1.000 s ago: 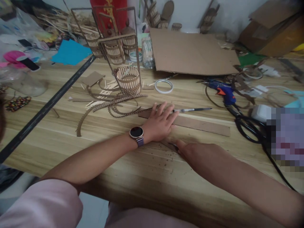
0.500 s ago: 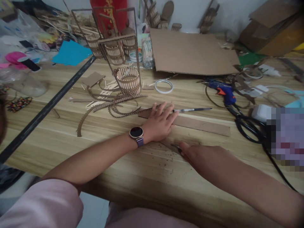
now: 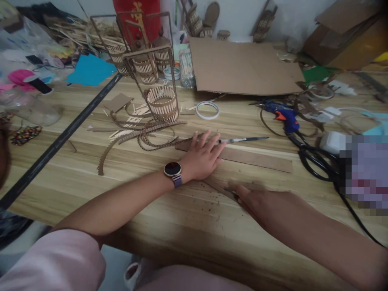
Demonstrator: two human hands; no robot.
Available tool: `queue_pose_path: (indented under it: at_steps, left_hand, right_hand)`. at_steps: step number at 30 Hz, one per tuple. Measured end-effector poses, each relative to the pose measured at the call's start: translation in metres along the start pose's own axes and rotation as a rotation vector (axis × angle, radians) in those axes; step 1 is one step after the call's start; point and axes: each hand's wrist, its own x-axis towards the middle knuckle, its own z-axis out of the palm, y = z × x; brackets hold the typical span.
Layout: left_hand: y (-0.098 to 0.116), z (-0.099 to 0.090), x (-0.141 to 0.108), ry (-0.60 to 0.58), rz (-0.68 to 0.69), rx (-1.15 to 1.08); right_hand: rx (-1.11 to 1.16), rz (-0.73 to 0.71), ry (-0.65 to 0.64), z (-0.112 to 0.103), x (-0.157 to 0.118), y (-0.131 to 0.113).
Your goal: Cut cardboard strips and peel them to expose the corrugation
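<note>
My left hand (image 3: 203, 157), a watch (image 3: 172, 169) on its wrist, lies flat with spread fingers across a wide cardboard strip (image 3: 257, 159). A narrow cardboard strip (image 3: 216, 185) runs from under its palm toward my right hand (image 3: 256, 200). The right hand is closed low over that narrow strip's near end, its thumb or forefinger pointing left. Something small and dark shows at its fingertips, too hidden to name. Beyond the left fingertips rests a slim pen-like tool (image 3: 244, 140). Tiny brown crumbs are scattered on the table below the narrow strip.
Ridged cardboard strips (image 3: 106, 155) curl beside a small stick basket (image 3: 163, 104) with a tall handle. A roll of white tape (image 3: 207, 110), a blue glue gun (image 3: 283, 115) and a large cardboard sheet (image 3: 245, 66) lie farther back. A long black bar (image 3: 65, 135) crosses the left side.
My right hand has slid slightly right and toward me along the narrow strip. The left hand keeps its place on the wide strip; the whole view has shifted a little.
</note>
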Motion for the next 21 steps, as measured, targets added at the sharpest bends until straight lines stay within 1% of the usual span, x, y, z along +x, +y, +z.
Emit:
queue_pose_path:
  at_steps: [7, 9, 13, 16, 18, 21]
  left_hand:
    - [0.0015, -0.0011, -0.0007, -0.004, -0.003, -0.001]
    - [0.0021, -0.0018, -0.0007, -0.015, -0.006, 0.004]
    - [0.0023, -0.0017, -0.0008, -0.012, -0.007, 0.005]
    - [0.0018, -0.0008, -0.0012, 0.009, -0.002, 0.005]
    - [0.0017, -0.0004, -0.0013, 0.009, -0.001, 0.009]
    - [0.0019, -0.0001, -0.0012, 0.002, -0.006, 0.012]
  right_hand:
    - [0.042, -0.056, 0.07, 0.0083, -0.0021, 0.0078]
    - [0.046, -0.058, 0.059, 0.0078, -0.0021, 0.0078]
    - [-0.026, -0.01, -0.022, 0.0049, -0.001, 0.0045]
    - [-0.012, -0.005, -0.005, 0.005, -0.0016, 0.0029]
    - [0.011, -0.002, 0.026, 0.006, -0.003, 0.0028]
    - [0.015, 0.002, 0.033, 0.0078, -0.0048, 0.0039]
